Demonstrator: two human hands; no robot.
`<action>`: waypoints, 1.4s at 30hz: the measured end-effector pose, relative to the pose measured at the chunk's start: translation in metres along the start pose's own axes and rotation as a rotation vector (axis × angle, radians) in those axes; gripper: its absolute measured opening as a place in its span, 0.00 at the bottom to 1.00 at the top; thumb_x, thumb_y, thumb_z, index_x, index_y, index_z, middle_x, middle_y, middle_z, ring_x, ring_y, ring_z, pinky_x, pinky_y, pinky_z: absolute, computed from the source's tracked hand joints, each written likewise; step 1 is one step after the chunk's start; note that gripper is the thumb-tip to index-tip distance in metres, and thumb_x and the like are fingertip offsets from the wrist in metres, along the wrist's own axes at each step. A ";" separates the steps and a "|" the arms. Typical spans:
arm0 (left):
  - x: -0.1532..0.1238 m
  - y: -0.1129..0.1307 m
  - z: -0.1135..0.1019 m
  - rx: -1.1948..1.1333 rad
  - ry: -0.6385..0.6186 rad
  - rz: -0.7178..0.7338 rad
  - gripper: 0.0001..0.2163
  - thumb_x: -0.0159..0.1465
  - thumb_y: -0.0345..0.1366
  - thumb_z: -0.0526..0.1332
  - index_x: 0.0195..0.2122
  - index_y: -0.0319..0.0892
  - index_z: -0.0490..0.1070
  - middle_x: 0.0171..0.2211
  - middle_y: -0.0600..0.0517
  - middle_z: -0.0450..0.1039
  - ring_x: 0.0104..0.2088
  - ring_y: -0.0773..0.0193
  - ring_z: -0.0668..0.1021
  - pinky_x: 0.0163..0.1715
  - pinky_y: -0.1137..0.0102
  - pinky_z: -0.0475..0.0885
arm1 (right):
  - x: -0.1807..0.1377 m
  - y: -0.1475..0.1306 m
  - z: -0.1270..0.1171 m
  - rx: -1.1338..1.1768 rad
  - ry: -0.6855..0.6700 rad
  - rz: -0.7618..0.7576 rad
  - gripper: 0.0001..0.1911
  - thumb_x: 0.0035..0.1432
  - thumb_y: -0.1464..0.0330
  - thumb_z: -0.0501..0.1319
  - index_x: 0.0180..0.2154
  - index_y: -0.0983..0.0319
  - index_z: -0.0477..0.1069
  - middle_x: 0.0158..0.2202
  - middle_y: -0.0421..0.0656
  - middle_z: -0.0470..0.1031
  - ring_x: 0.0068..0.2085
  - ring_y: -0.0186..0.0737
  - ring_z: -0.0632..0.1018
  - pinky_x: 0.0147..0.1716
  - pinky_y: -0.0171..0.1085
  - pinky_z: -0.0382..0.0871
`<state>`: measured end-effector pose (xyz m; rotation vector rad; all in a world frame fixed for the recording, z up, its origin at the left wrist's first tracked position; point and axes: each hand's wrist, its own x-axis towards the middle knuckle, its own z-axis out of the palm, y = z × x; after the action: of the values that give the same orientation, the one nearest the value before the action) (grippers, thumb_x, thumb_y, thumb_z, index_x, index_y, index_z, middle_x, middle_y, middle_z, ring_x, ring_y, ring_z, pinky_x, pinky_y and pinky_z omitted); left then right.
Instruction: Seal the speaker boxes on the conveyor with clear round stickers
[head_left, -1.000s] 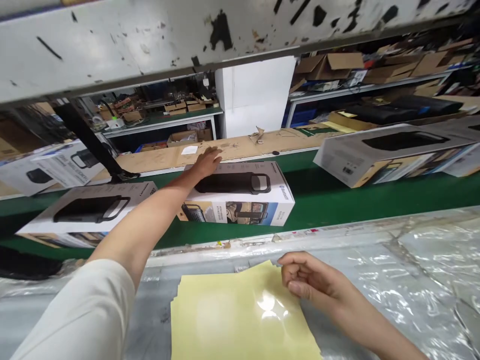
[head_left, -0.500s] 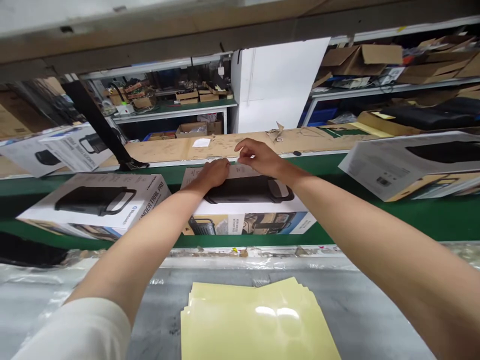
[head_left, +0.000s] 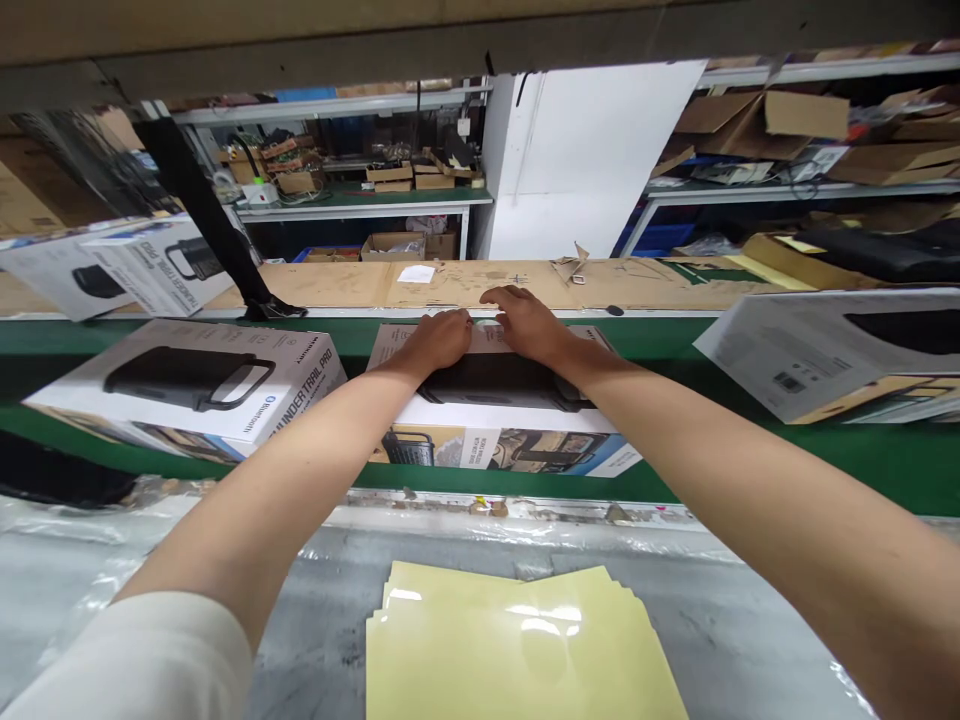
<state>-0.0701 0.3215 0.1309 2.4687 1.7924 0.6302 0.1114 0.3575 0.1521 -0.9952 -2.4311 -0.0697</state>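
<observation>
A white printed carton point(head_left: 480, 415) with a black speaker picture on top lies in front of me on the green belt. My left hand point(head_left: 444, 338) rests on its far top edge, fingers curled down and together. Just to the right, my right hand point(head_left: 531, 322) is bent over the same edge, its fingers curved toward the left hand. A small pale patch point(head_left: 487, 323) shows between the two hands; whether it is a sticker or print I cannot tell. The right fingertips are partly hidden, and what they pinch, if anything, cannot be made out.
Similar cartons stand on the belt point(head_left: 667, 455) at left point(head_left: 300, 370) and right point(head_left: 780, 350). Yellow sheets point(head_left: 525, 650) lie stacked on the near table. A black post point(head_left: 202, 220) rises at left, and a shelf beam point(head_left: 360, 60) crosses overhead.
My right hand has come down onto the carton's far edge, closer to it than before. The left hand stays at that edge. The view has shifted slightly.
</observation>
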 end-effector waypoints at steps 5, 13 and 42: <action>-0.002 -0.003 0.000 0.000 0.009 -0.010 0.17 0.74 0.35 0.45 0.53 0.41 0.71 0.57 0.42 0.75 0.58 0.48 0.76 0.58 0.56 0.68 | -0.021 -0.026 -0.004 -0.162 -0.135 -0.049 0.33 0.57 0.82 0.52 0.64 0.62 0.59 0.51 0.54 0.78 0.54 0.57 0.76 0.54 0.52 0.70; -0.003 -0.014 -0.004 -0.009 0.002 0.061 0.21 0.74 0.35 0.45 0.66 0.48 0.63 0.65 0.48 0.68 0.63 0.53 0.72 0.61 0.58 0.66 | 0.002 -0.042 0.000 -0.065 -0.204 0.281 0.21 0.71 0.66 0.52 0.63 0.59 0.59 0.53 0.55 0.79 0.55 0.61 0.78 0.55 0.62 0.71; -0.264 0.093 0.013 -0.330 -0.097 0.360 0.13 0.72 0.39 0.55 0.46 0.44 0.79 0.53 0.46 0.78 0.54 0.56 0.77 0.57 0.60 0.72 | -0.327 -0.196 -0.025 0.248 -0.370 -0.032 0.07 0.62 0.79 0.65 0.36 0.62 0.78 0.38 0.46 0.75 0.41 0.45 0.76 0.39 0.41 0.71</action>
<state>-0.0494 0.0506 0.0616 2.5456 1.1098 0.7377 0.1881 -0.0013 0.0467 -0.9210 -2.6994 0.4316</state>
